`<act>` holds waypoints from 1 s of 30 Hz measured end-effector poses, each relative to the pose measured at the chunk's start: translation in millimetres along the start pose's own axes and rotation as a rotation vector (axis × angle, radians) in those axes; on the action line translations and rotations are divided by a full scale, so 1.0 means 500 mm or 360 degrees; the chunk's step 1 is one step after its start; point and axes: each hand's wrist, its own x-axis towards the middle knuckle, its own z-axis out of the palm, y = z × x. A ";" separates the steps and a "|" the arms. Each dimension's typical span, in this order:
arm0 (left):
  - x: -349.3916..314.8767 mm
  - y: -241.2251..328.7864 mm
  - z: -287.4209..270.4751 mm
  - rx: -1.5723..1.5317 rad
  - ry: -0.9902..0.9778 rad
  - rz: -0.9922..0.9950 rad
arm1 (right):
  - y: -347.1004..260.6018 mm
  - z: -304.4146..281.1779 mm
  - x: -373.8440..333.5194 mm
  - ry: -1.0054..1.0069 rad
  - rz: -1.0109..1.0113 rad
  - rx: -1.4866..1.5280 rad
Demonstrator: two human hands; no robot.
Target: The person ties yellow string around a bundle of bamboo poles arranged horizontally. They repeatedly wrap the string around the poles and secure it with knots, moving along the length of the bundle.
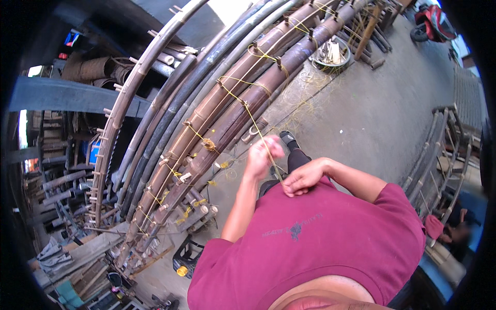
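Note:
A thin yellow cord (260,133) runs taut from a peg on the thick brown bamboo poles (225,125) down toward my body. Its lower end goes into my right hand (305,177), whose fingers are pinched together on it just in front of my shirt. My left hand (262,159) is raised beside the cord, which passes across it. Motion smears its fingers, so their grip is unclear. More yellow cord zigzags between pegs along the poles, and a small bundle of cord (208,144) hangs on them.
A basin (333,56) of pale wood pieces stands beyond the poles, with loose cord on the concrete floor (377,108). A curved pegged pole (124,101) rises at left. A black container with a yellow cap (187,257) sits near my left side; bamboo frames (431,150) stand right.

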 end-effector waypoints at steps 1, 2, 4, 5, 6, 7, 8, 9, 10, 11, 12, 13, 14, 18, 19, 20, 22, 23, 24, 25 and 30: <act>-0.041 0.008 0.024 0.0011 -0.0416 -0.0110 | 0.049 -0.003 -0.003 0.0107 0.0138 0.0043; -0.083 0.022 0.056 0.0240 -0.0613 -0.0293 | 0.114 -0.004 -0.005 0.0214 0.0282 0.0104; -0.122 -0.015 0.042 0.0638 -0.1021 -0.0628 | 0.136 -0.040 -0.040 0.0596 0.0104 -0.0358; -0.128 -0.019 0.041 0.0606 -0.0923 -0.0505 | 0.058 -0.024 -0.079 0.0807 0.0052 -0.0395; -0.140 -0.016 0.049 0.0581 -0.0844 -0.0416 | 0.037 -0.009 -0.096 0.0662 -0.0053 -0.0134; -0.157 -0.010 0.059 0.0553 -0.0756 -0.0336 | 0.021 0.017 -0.103 0.0506 -0.0161 0.0132; -0.152 0.008 0.073 0.0548 -0.0692 -0.0239 | -0.028 0.077 -0.101 0.0346 -0.0113 0.0096; -0.145 0.025 0.087 0.0541 -0.0629 -0.0142 | 0.007 0.079 -0.058 -0.0203 -0.0241 -0.0122; -0.146 0.037 0.098 0.0522 -0.0575 -0.0054 | 0.083 0.071 -0.028 -0.0113 -0.0291 -0.0402; -0.151 0.039 0.097 0.0499 -0.0508 0.0027 | 0.144 0.069 -0.011 -0.0031 -0.0334 -0.0675; -0.165 0.036 0.078 -0.0070 -0.0976 -0.0424 | 0.123 0.055 -0.020 0.0430 -0.0252 -0.0622; -0.155 0.002 0.029 -0.0206 -0.1338 -0.0863 | 0.098 0.045 -0.029 0.0892 -0.0186 -0.0515; -0.166 -0.002 0.035 0.0198 -0.1078 -0.0748 | 0.055 0.053 -0.050 0.0931 -0.0352 -0.0325; -0.174 0.024 0.069 0.0948 -0.0226 -0.0118 | 0.148 0.100 0.010 0.0165 -0.0632 -0.0525; -0.154 0.018 0.051 0.0408 -0.0799 -0.0339 | 0.177 0.104 0.025 0.0115 -0.0677 -0.0830; -0.138 0.010 0.027 -0.0180 -0.1320 -0.0542 | 0.140 0.069 0.014 0.0350 -0.0215 -0.1318; -0.160 -0.004 -0.001 0.0275 -0.1183 -0.0507 | 0.054 0.069 -0.043 0.1017 -0.0391 -0.0165; -0.168 -0.007 -0.007 0.0498 -0.1132 -0.0507 | 0.041 0.082 -0.048 0.0932 -0.0519 -0.0194; -0.167 -0.043 -0.032 0.1064 -0.0888 -0.0056 | 0.026 0.095 -0.054 0.0849 -0.0643 -0.0216; -0.154 -0.068 -0.049 0.1619 -0.0619 0.0428 | 0.054 0.111 -0.022 0.0405 -0.0792 -0.0464; -0.193 0.019 0.005 -0.0429 -0.1362 -0.0806 | 0.089 0.068 -0.018 0.0959 -0.0316 -0.0515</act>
